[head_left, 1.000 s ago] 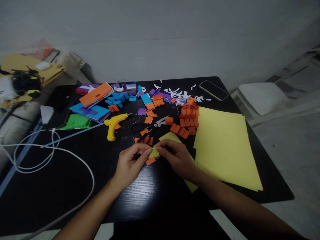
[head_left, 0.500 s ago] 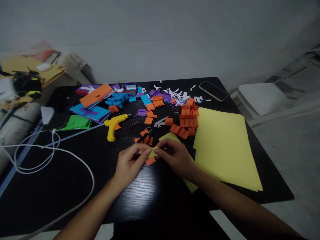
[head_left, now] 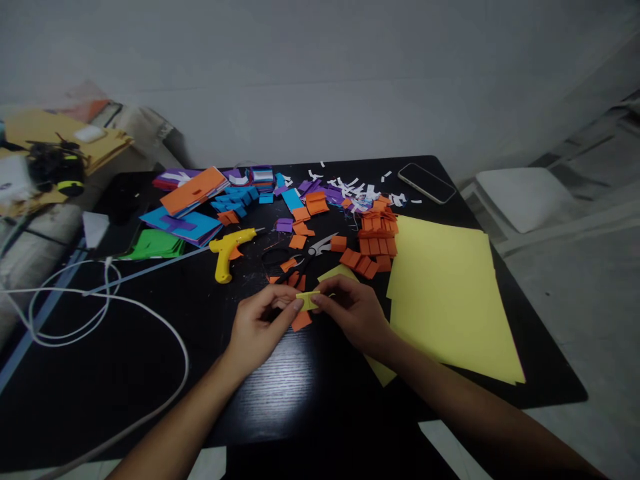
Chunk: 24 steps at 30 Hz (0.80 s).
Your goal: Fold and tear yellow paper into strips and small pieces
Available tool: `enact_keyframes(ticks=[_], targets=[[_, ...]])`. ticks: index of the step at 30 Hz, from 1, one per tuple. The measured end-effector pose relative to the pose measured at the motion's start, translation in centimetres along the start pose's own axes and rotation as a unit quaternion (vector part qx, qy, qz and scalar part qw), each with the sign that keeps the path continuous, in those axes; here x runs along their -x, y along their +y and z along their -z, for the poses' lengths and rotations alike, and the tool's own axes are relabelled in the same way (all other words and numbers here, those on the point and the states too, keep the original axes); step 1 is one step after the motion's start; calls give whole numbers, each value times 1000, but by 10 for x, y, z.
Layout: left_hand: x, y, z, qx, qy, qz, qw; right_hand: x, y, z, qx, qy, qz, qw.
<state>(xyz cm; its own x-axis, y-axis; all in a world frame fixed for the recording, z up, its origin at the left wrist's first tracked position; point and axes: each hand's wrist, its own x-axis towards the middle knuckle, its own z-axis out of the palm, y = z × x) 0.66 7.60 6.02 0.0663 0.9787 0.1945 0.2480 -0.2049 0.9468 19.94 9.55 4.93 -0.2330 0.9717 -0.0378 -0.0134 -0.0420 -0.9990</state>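
A small yellow paper piece [head_left: 308,301] is pinched between both hands above the black table [head_left: 200,373]. My left hand [head_left: 260,323] grips its left end between thumb and fingers. At its right end, my right hand [head_left: 355,312] holds it in the same way. An orange paper piece [head_left: 301,322] lies just below it. Open scissors [head_left: 318,248] with dark handles rest beyond the hands. Partly under my right hand and forearm is a yellow strip [head_left: 383,370]. Large yellow sheets [head_left: 445,300] lie to the right.
A yellow glue gun [head_left: 229,253] lies left of the scissors. Folded orange pieces [head_left: 377,233], white scraps [head_left: 357,193] and a phone [head_left: 427,182] are farther back. Blue folded papers [head_left: 200,228] and green papers [head_left: 157,244] sit at left, near a white cable [head_left: 170,327].
The small yellow piece has tilted and now shows more of its face. Both hands have shifted only slightly.
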Motion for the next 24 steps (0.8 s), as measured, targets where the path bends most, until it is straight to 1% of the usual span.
enact_keyframes(ticks=[4, 16, 24], targets=[[0, 1, -1, 6, -5, 5, 1000, 2, -2, -1, 5, -9, -9, 1000], [0, 1, 2, -47, -19, -10, 999, 4, -7, -1, 38, -40, 1, 998], [1, 1, 2, -59, -28, -26, 998, 4, -8, 0, 72, -53, 28, 996]])
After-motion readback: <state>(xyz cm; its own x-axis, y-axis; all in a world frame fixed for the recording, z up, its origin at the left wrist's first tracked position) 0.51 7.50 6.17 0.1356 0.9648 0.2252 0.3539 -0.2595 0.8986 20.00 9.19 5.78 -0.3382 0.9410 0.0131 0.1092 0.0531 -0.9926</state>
